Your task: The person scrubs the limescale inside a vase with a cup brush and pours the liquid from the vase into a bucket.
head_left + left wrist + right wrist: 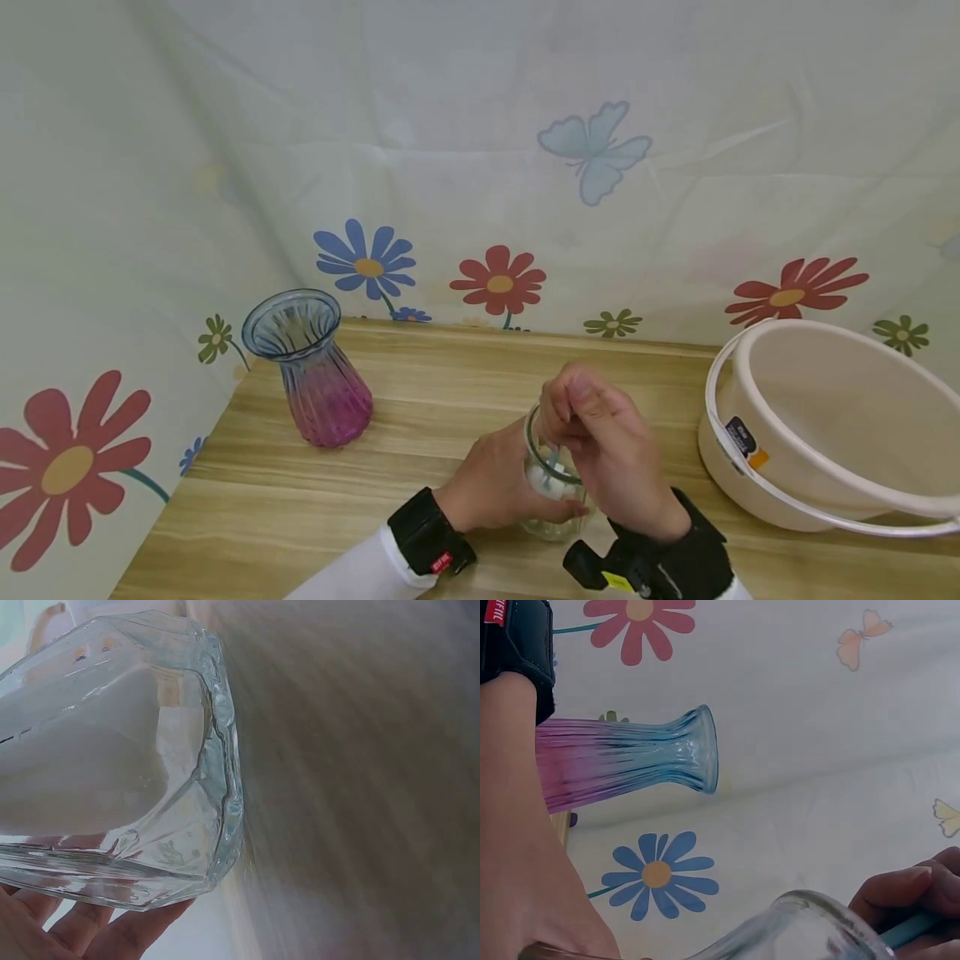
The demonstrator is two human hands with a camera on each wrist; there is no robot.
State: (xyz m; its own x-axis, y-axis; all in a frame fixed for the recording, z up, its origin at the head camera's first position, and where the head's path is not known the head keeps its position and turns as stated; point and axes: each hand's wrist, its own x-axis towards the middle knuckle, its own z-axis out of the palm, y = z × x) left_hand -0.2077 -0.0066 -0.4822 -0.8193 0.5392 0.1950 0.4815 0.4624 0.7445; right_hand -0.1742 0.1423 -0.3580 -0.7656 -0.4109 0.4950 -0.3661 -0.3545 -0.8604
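My left hand (491, 479) grips a clear glass vase (552, 529) around its side, low over the wooden table. In the left wrist view, the thick, faceted glass base shows above my fingers (124, 934). At the mouth, my right hand (618, 458) pinches a thin teal handle (911, 928) that runs down inside. A white, sponge-like head (551, 482) shows within the glass, below the rim. Its exact shape is blurred by the glass. The right wrist view shows the curved glass rim (806, 904) right by my fingers.
A ribbed vase (330, 392), blue at the top and pink below, stands at the back left. To the right sits a cream bucket (795, 483) with its handle lowered. A flower-printed cloth (465, 167) hangs behind the wooden table (427, 367).
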